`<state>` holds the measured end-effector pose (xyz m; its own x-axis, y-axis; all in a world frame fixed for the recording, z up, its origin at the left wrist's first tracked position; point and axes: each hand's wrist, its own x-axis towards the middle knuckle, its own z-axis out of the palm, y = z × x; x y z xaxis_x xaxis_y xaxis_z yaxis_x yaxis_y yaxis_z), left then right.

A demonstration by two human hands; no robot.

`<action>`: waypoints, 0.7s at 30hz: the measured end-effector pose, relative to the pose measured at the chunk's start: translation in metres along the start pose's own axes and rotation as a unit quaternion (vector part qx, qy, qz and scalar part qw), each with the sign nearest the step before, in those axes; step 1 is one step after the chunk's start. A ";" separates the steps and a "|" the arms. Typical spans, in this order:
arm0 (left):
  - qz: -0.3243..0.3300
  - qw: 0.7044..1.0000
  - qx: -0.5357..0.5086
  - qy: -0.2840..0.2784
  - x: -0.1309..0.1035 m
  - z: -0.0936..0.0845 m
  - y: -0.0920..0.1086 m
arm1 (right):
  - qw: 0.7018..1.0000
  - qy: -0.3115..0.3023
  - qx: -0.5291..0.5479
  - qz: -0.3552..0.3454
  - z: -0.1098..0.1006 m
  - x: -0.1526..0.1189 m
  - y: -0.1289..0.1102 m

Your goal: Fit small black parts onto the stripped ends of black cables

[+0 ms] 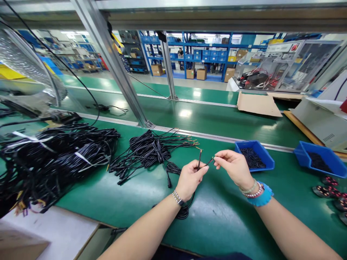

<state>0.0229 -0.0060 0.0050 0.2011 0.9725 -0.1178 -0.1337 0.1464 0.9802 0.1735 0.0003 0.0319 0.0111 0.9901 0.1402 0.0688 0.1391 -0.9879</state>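
Observation:
My left hand pinches a black cable whose orange-tipped end stands up above the thumb. Another thin dark end runs from that hand toward the right. At its tip, the fingers of my right hand are pinched together on the wire end. Part of the cable's coil shows below my left wrist, lying on the green bench. Left of my hands is a pile of black cables with orange-tipped ends pointing right and dark connectors toward the front.
Two blue bins hold small black pieces. Large bundles of black cable with white ties fill the left side. A metal post rises from the bench. Dark round parts with copper-coloured spots lie at right; cardboard lies behind.

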 end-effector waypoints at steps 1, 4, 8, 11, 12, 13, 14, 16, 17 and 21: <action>0.001 1.000 -0.003 0.000 0.000 0.000 0.000 | 1.000 -0.008 0.007 0.002 0.002 -0.001 0.001; 0.004 1.000 -0.008 -0.008 -0.001 0.001 0.001 | 0.999 -0.028 0.035 0.011 0.008 -0.002 0.005; -0.001 1.000 -0.006 0.004 0.000 0.000 0.000 | 0.998 -0.026 0.047 0.017 0.010 -0.002 0.007; -0.001 1.000 0.013 0.023 0.001 0.000 -0.002 | 0.999 0.028 0.019 -0.027 0.005 -0.001 0.004; 0.001 0.999 0.023 0.026 0.002 0.000 -0.002 | 0.997 0.051 0.002 -0.051 0.004 -0.001 0.003; 0.003 0.999 0.033 0.026 0.002 0.001 -0.003 | 0.995 0.069 -0.017 -0.075 0.003 -0.001 0.002; 0.007 0.999 0.041 0.024 0.002 0.001 -0.003 | 0.991 0.081 -0.037 -0.098 0.002 -0.001 0.002; 0.014 0.998 0.051 0.020 0.002 0.001 -0.004 | 0.984 0.091 -0.073 -0.134 0.001 -0.001 0.004; 0.017 0.998 0.053 0.018 0.001 0.002 -0.004 | 0.981 0.091 -0.087 -0.145 0.001 -0.001 0.004; 0.020 0.998 0.055 0.012 0.001 0.002 -0.005 | 0.978 0.090 -0.105 -0.155 0.001 -0.002 0.007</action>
<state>0.0254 -0.0065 0.0006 0.1743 0.9814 -0.0810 -0.0329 0.0880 0.9956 0.1726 -0.0005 0.0242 0.1309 0.8786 0.4592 0.2997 0.4064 -0.8631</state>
